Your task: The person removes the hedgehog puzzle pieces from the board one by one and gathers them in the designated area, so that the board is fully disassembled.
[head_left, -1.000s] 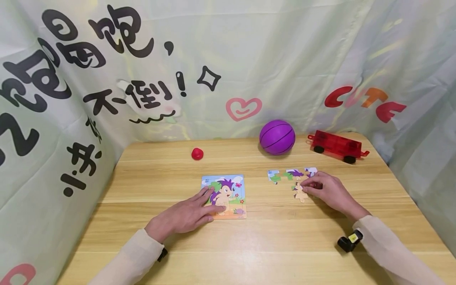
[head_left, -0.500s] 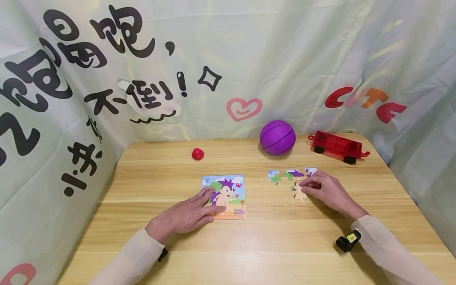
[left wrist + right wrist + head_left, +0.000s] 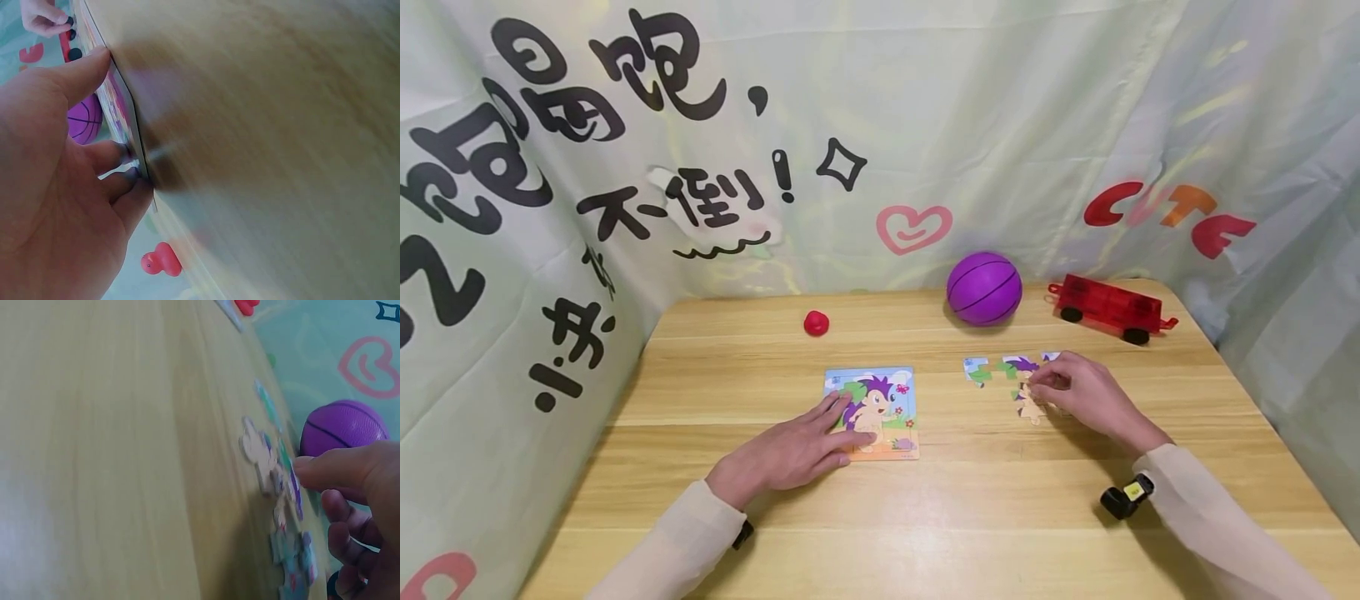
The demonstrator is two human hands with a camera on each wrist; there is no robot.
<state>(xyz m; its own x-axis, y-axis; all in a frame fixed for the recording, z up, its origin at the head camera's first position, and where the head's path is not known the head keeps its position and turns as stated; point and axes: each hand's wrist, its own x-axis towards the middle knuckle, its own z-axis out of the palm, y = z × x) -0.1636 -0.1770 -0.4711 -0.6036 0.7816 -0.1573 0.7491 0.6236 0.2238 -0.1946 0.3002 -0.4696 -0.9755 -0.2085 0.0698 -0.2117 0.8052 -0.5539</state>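
The left hand lies flat with straight fingers pressing the lower-left part of the puzzle board, which sits on the wooden table near its middle. The right hand, fingers curled, pinches a loose puzzle piece among the scattered pieces right of the board, directly under its fingertips.
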